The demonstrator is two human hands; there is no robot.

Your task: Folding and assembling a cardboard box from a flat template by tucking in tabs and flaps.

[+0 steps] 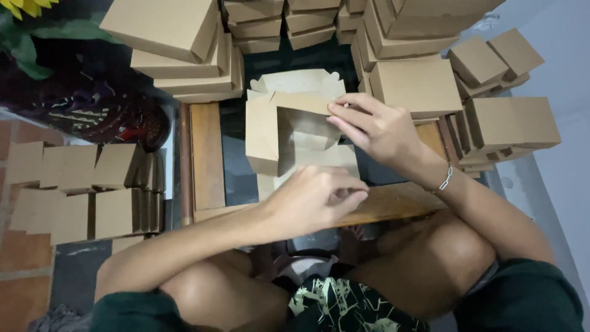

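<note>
A seated person, seen from above, folds a half-formed brown cardboard box [289, 132] on a low wooden table [208, 157]; the box sits at the table's middle, open side facing the person, its back flap raised; the right hand [375, 126] pinches the top edge of the box's right wall between thumb and fingertips; the left hand [316, 197] is curled, fingers closed, on the box's front flap at the table's near edge, though exactly what it grips is hidden; a chain bracelet [445, 178] circles the right wrist; the box looks light, thin and stiff only along its creases, likely to buckle if squeezed mid-panel, so folds and edges seem the safest hold; finished boxes [184, 52] are stacked along the table's far edge and more [510, 123] crowd its right side, leaving little room there; flat blanks [80, 190] lie on the floor off the left edge; the near edge meets the person's knees.
</note>
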